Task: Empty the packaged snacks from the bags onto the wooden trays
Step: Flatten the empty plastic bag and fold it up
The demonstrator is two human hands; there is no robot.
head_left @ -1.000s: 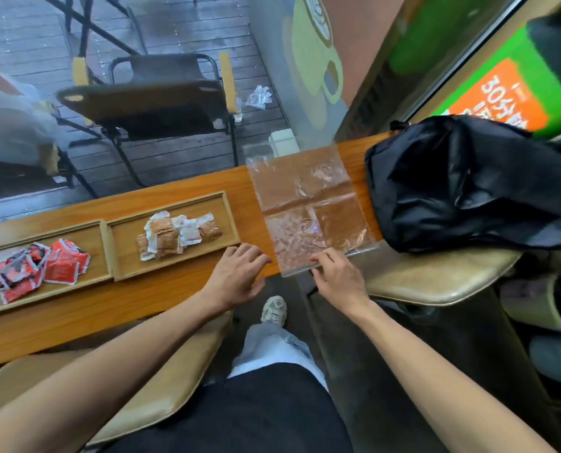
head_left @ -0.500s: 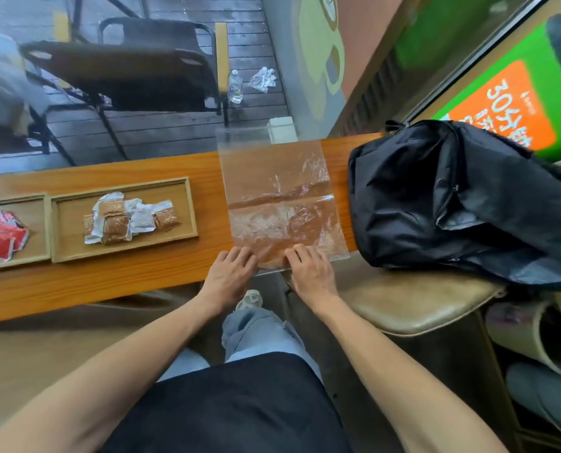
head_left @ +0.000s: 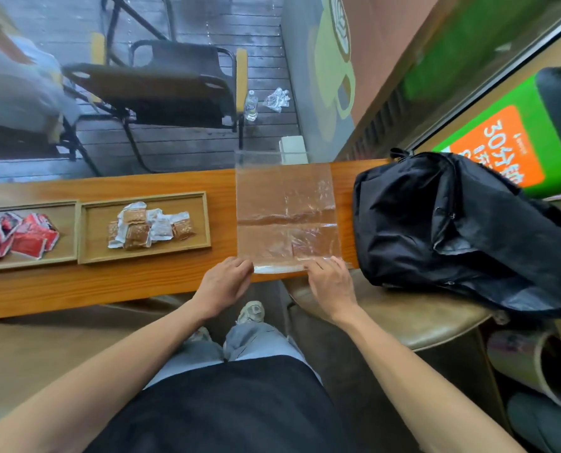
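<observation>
Clear empty plastic bags lie flat on the wooden counter, stacked one on another. My left hand rests at the near left corner of the bags, fingers on their edge. My right hand presses on the near right corner. A wooden tray left of the bags holds several brown and white snack packets. A second tray at the far left holds several red packets.
A black backpack lies right of the bags, partly on a tan stool. Beyond the counter's glass stand a dark chair, a water bottle and crumpled wrap on decking.
The bags have been straightened square to the counter edge. My left hand has come from the bare counter onto the bags' near left corner; my right hand stays on the near edge.
</observation>
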